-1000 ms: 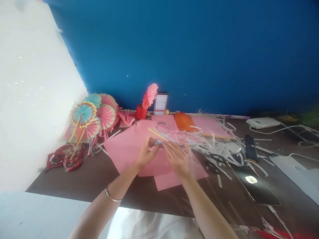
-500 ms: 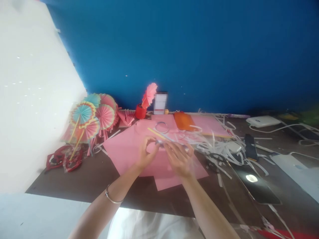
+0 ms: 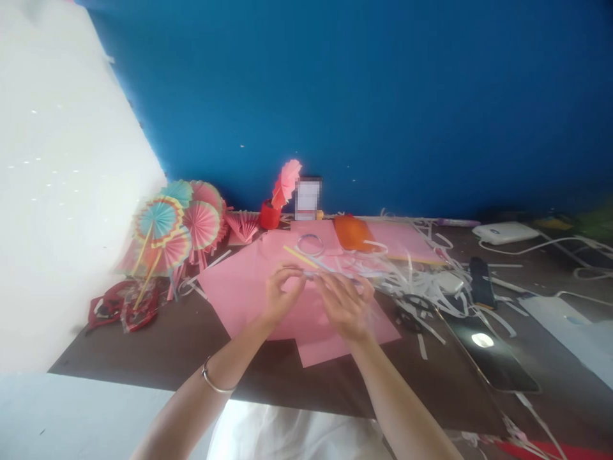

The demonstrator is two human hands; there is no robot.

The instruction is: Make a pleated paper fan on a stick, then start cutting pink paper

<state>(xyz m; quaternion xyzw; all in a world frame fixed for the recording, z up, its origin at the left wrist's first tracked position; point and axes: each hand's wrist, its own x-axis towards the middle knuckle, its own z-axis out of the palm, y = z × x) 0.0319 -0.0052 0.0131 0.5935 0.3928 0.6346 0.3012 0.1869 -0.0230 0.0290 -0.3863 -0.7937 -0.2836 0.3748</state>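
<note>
My left hand point(image 3: 280, 295) and my right hand point(image 3: 345, 303) meet over a pink paper sheet point(image 3: 239, 287) on the dark table point(image 3: 167, 345). Both pinch a small pale item between their fingertips; it is too blurred to name. A yellow straw point(image 3: 301, 257) lies just beyond my fingers, next to a clear tape ring point(image 3: 310, 243). A metal bangle point(image 3: 213, 377) circles my left wrist.
Colourful paper fans point(image 3: 170, 223) stand at the left by the white wall, with red items point(image 3: 122, 305) in front. A red cup point(image 3: 271, 216), an orange pouch point(image 3: 353, 232), white paper strips point(image 3: 412, 275), a phone point(image 3: 493, 358), a remote point(image 3: 480, 283) and cables lie to the right.
My hands have stayed almost in place. The fingertips shifted slightly around the small item, and my left hand's fingers now curl a little higher.
</note>
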